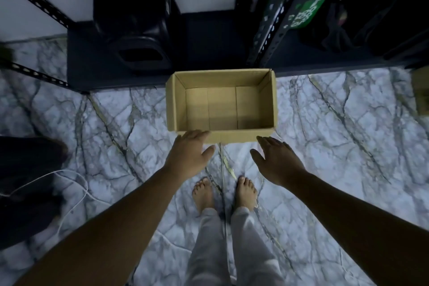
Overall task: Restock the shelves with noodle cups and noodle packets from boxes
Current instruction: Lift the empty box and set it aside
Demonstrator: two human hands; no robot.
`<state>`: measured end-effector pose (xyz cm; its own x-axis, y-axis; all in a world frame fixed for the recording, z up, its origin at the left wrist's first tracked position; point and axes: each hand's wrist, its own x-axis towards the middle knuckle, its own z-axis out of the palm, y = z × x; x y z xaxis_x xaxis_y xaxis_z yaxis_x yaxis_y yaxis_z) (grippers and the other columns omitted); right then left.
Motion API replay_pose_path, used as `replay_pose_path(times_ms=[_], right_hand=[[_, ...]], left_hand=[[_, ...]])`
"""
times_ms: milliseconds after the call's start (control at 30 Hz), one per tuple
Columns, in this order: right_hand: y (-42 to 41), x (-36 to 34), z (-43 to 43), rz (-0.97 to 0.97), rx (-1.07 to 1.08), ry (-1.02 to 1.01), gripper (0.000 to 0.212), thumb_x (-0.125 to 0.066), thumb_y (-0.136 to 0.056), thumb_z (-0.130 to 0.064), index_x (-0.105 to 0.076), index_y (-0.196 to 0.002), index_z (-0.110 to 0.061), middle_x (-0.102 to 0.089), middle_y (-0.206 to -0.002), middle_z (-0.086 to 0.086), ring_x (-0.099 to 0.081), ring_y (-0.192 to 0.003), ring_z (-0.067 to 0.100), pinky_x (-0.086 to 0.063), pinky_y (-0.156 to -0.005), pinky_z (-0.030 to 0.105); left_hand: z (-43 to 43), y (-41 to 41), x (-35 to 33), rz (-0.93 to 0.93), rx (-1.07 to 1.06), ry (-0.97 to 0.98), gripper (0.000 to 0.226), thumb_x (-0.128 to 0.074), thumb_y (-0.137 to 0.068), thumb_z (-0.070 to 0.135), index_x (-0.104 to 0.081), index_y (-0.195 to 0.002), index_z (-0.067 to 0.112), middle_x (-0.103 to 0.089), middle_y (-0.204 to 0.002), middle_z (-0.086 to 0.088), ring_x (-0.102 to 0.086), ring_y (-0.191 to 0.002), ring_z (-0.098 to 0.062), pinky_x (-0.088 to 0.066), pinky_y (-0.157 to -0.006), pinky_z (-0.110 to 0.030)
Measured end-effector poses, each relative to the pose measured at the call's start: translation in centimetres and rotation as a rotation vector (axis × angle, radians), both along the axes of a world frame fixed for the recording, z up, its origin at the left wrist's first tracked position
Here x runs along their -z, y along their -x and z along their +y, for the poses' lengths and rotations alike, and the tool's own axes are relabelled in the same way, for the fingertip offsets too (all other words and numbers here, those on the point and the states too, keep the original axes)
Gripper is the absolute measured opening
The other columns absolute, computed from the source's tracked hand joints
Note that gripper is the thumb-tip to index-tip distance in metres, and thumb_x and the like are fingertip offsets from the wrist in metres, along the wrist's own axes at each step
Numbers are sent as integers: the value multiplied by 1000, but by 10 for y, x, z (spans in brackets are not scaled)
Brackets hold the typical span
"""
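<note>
Cardboard box (241,138) stands open-topped on the marble floor (348,146), against the dark shelf (92,72); left grip (189,153) spread flat, fingertips at its near wall; right grip (276,158) spread too, holding nothing, just beside it.

— Any print you can read?
— None. The green packet (312,7) on the shelf (325,60), upper right, carries white lettering, but it is blurred and lies at an angle, so no word can be made out.
— A brand or a number?
— Cannot tell.
</note>
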<state>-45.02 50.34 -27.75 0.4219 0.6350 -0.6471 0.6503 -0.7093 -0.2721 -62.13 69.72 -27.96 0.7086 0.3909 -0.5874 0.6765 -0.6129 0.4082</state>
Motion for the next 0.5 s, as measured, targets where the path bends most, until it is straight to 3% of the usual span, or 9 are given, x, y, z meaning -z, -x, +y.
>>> replay_pose_path(times_ms=[233, 500], right_hand=[[43, -117, -39, 10, 63, -9, 60, -33, -107, -46, -37, -153, -10, -49, -152, 10, -44, -140, 27, -33, -116, 42], [71, -202, -77, 21, 244, -30, 60, -31, -106, -51, -42, -152, -15, -43, -159, 6, -37, -147, 23, -27, -120, 45]], left_hand=[[-45, 17, -107, -26, 35, 39, 58, -52, -105, 43, -44, -155, 14, -48, -155, -7, -40, -145, -24, -33, -118, -42], [-60, 19, -190, 65, 265, 49, 66, -46, -101, 55, -41, -156, 20, -42, -160, -3, -38, -147, -22, -31, -119, -44]])
